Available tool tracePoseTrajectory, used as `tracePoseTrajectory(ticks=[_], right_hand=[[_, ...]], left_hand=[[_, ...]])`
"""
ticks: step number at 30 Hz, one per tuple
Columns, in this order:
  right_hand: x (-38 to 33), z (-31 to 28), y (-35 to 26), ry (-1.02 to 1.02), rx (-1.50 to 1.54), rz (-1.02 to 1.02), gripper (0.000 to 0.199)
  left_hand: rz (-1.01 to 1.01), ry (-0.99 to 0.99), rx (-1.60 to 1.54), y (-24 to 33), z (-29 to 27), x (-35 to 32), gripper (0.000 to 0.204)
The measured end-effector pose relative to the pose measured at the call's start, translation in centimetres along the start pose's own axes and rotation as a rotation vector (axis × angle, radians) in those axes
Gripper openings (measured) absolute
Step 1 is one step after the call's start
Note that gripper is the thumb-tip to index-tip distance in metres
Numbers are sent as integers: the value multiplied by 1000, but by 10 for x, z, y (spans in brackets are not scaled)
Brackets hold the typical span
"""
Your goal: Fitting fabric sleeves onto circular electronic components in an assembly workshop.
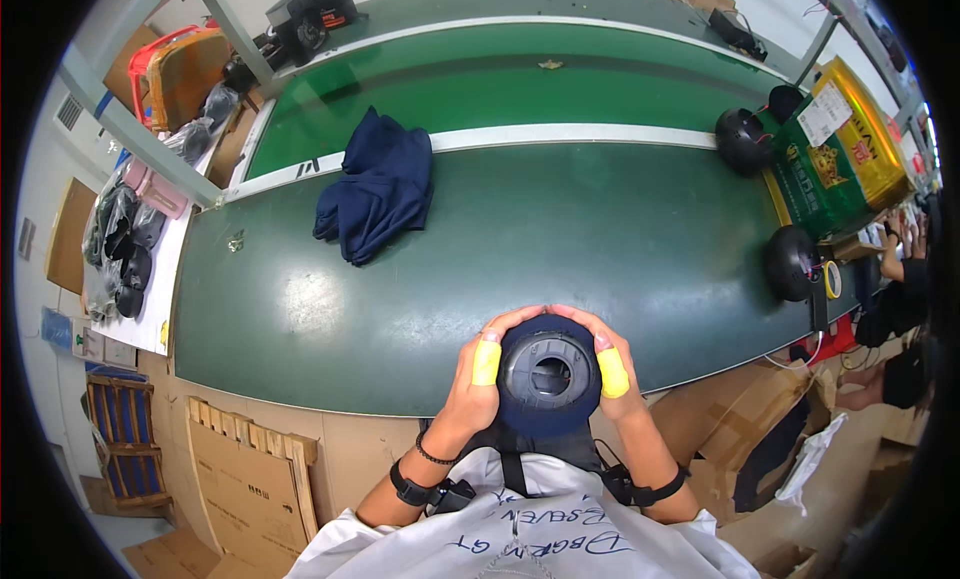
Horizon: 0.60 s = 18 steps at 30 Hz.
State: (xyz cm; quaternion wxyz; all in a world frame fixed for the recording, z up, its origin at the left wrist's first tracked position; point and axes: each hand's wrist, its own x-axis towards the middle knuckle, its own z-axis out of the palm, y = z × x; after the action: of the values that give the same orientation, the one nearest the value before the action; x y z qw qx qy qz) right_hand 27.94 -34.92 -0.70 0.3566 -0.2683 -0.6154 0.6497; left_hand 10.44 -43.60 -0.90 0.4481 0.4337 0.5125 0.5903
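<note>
Between my two hands is a round navy fabric-covered piece [548, 416] with a dark grey plastic ring on top and a hole in its middle. It is close to my body at the table's near edge. My left hand [478, 374] wraps around its left side, and my right hand [615, 369] around its right. Both thumbs have yellow tape on them, and the fingertips meet at the far rim. Whatever lies under the piece is hidden. Farther off to the left, a crumpled navy cloth [378, 186] lies on the green table [560, 229].
At the right table end stand a green and gold tin [835, 154], black round shells [790, 262] with wires, and a tape roll [832, 280]. Cardboard [250, 474] leans at lower left. A white side table [160, 279] carries bagged black parts. Another person's hand [908, 241] shows far right.
</note>
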Motion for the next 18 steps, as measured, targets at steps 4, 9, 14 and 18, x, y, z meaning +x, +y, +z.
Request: tracePoseTrajectory(ticks=[4,9,14,18], right_hand=[[0,3,-11,64,-110,-123,64],[-13,20,-7,184,-388,-303,71],[-16,23,13,279,-344,-442,79],[-14,20,9,259,-334,-447,75]], left_hand=[[184,66,334,18,-2,-4,70],[340,225,433,6,21,-19,59],[524,314,433,-19,22,-21,65],[513,288,435,-13,20,-21,55]])
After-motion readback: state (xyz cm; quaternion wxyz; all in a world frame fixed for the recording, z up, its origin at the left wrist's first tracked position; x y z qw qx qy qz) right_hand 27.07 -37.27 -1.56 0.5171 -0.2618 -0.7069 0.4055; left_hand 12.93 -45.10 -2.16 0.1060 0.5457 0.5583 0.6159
